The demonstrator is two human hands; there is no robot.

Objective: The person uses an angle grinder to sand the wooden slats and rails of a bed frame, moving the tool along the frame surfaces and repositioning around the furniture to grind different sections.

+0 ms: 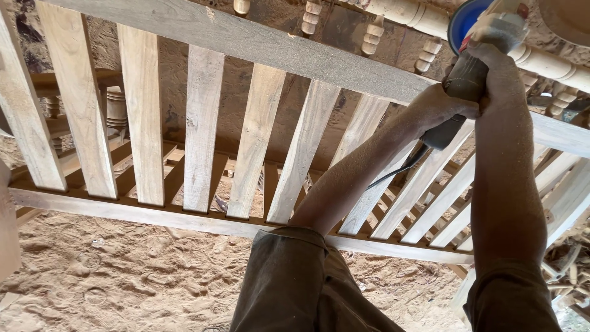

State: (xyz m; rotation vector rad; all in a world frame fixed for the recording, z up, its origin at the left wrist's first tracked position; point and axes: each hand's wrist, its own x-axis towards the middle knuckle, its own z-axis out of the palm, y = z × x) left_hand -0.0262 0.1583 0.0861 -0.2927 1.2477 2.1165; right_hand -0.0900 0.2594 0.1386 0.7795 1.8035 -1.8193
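While 2 hands, left (pixel 439 107), right (pixel 501 71), fingers clamped round 1 grinder (pixel 470 74), slatted frame (pixel 258 46) beneath.

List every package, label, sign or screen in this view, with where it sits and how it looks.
None in view: no package, label, sign or screen.
Only a grey and red handheld power sander with a blue disc, gripped by the left hand and right hand, over a pale wooden slatted frame on a sawdust-covered floor.
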